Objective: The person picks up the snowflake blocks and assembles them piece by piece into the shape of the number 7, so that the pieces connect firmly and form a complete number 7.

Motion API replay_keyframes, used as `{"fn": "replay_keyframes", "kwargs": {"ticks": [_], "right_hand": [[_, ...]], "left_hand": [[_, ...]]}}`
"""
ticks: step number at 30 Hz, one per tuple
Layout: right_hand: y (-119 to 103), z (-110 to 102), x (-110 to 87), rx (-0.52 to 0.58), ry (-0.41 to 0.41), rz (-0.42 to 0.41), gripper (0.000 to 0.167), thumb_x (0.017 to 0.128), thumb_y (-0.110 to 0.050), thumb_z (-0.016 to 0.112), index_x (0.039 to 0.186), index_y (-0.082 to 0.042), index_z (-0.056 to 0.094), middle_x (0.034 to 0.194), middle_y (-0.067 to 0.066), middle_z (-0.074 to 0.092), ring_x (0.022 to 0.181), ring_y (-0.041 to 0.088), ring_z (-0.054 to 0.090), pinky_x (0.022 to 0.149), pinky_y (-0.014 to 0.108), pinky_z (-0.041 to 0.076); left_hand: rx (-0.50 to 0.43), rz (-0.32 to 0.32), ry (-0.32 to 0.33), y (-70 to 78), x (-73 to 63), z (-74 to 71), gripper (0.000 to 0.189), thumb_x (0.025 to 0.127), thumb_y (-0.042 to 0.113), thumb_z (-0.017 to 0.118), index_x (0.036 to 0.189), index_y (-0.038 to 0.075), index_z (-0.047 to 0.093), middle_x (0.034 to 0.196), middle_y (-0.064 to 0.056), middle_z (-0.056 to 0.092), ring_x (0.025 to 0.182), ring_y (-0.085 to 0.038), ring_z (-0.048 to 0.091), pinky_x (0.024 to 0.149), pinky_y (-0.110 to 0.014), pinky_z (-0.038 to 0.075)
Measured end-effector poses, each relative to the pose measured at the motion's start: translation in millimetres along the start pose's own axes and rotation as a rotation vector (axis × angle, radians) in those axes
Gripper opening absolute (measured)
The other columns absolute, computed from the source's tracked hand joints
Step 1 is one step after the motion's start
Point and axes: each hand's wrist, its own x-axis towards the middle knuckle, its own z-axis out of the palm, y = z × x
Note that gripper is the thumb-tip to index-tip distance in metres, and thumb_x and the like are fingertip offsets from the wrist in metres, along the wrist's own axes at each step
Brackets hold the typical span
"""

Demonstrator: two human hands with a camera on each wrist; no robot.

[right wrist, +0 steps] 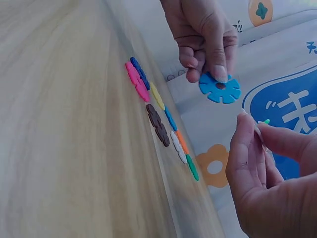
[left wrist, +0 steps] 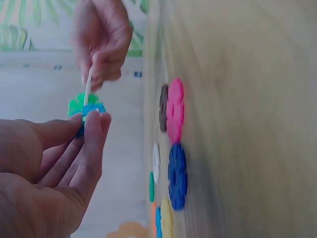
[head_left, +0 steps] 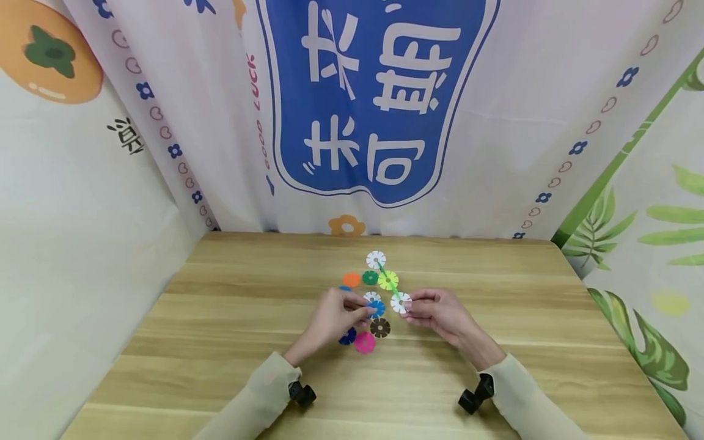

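My left hand pinches a light blue notched disc between thumb and fingers, held up above the table. Opposite it, my right hand pinches a white notched disc by its edge. That white disc is one end of a joined chain, with a yellow-green disc in the middle, green discs seen edge-on, and another white disc at the far end. In the right wrist view, the blue disc faces the camera, a short gap from my right fingertips. My right fingers largely hide the white disc there.
Loose discs lie on the wooden table under and around my left hand: pink, brown, dark blue, orange, green, yellow, white and blue. A printed curtain hangs behind the table.
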Motion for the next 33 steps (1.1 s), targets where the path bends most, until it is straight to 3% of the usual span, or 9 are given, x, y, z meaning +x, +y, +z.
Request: {"fn": "replay_keyframes", "kwargs": {"ticks": [7,13,24,28,33], "right_hand": [[-0.9,5.8,-0.1,-0.023,-0.003,-0.006,0.025,0.095,0.001,0.072,0.117,0.007,0.062,0.096,0.008,0.077,0.089,0.02,0.08,0.087,0.033,0.067],[-1.3,8.0,-1.3,-0.014,-0.005,-0.01,0.023,0.095,0.001,0.072,0.116,0.005,0.062,0.095,0.007,0.077,0.087,0.018,0.08,0.085,0.031,0.067],[-2.1,13.8,-2.0,-0.037,-0.002,-0.039,0.021,0.095,0.001,0.072,0.113,0.004,0.063,0.094,0.004,0.077,0.088,0.02,0.08,0.089,0.037,0.067],[-1.7,16.2,-2.8,-0.027,-0.002,-0.041,0.016,0.095,0.001,0.072,0.109,0.0,0.063,0.092,0.004,0.078,0.087,0.019,0.08,0.088,0.036,0.067],[-0.6,17.6,-3.3,-0.014,0.004,-0.031,0.013,0.094,0.002,0.071,0.103,-0.003,0.063,0.089,0.004,0.077,0.084,0.018,0.08,0.081,0.031,0.068]], "left_hand": [[0.095,0.105,0.031,7.5,-5.7,9.3,0.007,0.096,0.008,0.076,0.097,0.004,0.081,0.086,-0.01,0.081,0.069,-0.01,0.077,0.06,-0.021,0.064],[0.164,0.116,0.047,5.1,-7.3,11.3,0.004,0.094,0.01,0.079,0.094,0.008,0.082,0.083,-0.005,0.08,0.068,-0.004,0.071,0.059,-0.018,0.061],[0.218,0.172,0.065,6.0,-6.1,17.2,0.003,0.093,0.008,0.079,0.094,0.006,0.082,0.085,-0.007,0.081,0.07,-0.004,0.072,0.062,-0.014,0.06],[0.275,0.255,0.092,4.2,-6.0,19.5,0.005,0.092,0.002,0.078,0.094,0.004,0.081,0.085,-0.008,0.081,0.071,-0.005,0.072,0.064,-0.012,0.059],[0.374,0.433,0.147,1.8,-6.7,23.1,0.006,0.089,-0.002,0.08,0.092,0.003,0.08,0.085,-0.01,0.081,0.073,-0.012,0.075,0.067,-0.012,0.06]]}}
